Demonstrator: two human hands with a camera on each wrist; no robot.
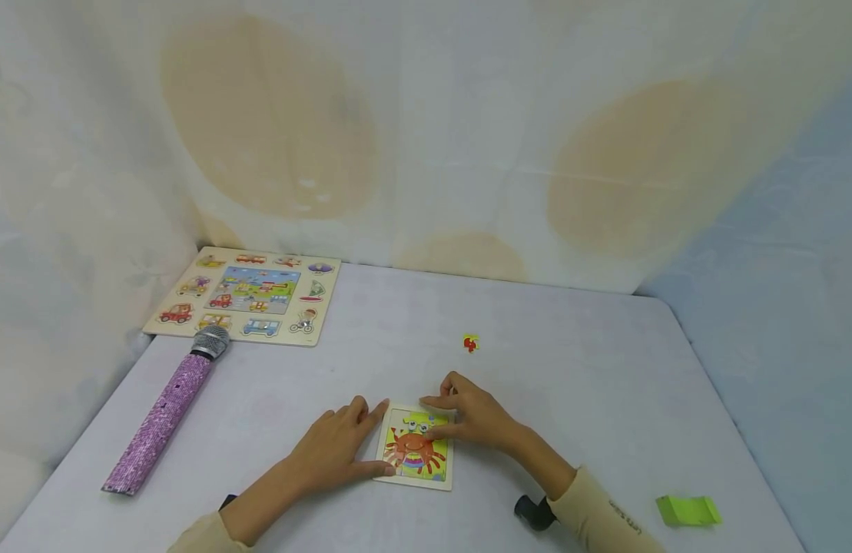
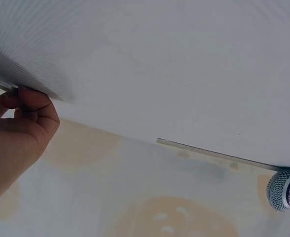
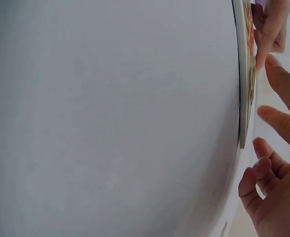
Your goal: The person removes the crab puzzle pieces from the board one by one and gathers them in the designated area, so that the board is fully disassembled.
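The crab puzzle (image 1: pixel 413 461) lies on the white table (image 1: pixel 591 376), the left hand (image 1: pixel 329 452) touching its left side with parted thumb and forefinger, the right hand (image 1: pixel 482 416) spread, gripping nothing, at its upper right.

This looks like a small screened-off booth, set up for tabletop play. Pale hangings (image 1: pixel 467 115) with large tan rounded patches close in the back and sides of a white worktop (image 1: pixel 591 384), on which lie a wooden vehicle puzzle board (image 1: pixel 253 290) and a crab jigsaw puzzle (image 1: pixel 413 465). Whether a home lies beyond, I cannot tell.
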